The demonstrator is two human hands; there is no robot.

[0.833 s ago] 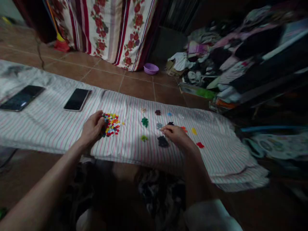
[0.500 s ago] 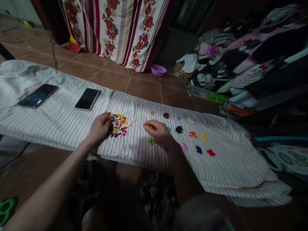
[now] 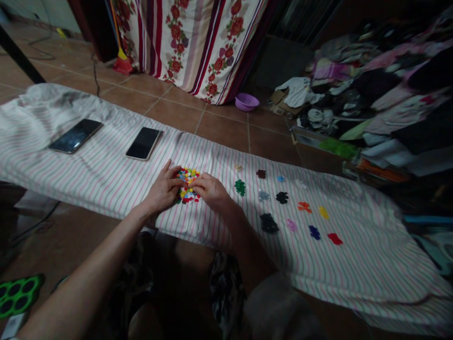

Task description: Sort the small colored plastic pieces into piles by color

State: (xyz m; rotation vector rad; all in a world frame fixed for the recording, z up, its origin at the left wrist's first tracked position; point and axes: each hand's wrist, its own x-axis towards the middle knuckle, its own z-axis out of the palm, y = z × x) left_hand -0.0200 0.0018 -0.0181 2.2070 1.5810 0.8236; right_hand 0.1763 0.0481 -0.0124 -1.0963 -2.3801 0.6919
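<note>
"Pieces (image 3: 187,194), where?"
"Heaped between the tabletop's (image 3: 371,255) near and far edges."
"Fingers?"
"Left hand (image 3: 163,190): apart, at the heap. Right hand (image 3: 214,192): bunched over it; whether clamped on one, I can't tell."

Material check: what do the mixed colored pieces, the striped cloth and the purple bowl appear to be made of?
Mixed colored pieces: likely plastic, given their bright, solid colors; too small to judge the finish.
Striped cloth: fabric, perhaps cotton, matte-looking, with soft wrinkles and draped edges.
Purple bowl: probably plastic, smooth-looking, in one even color.
</note>
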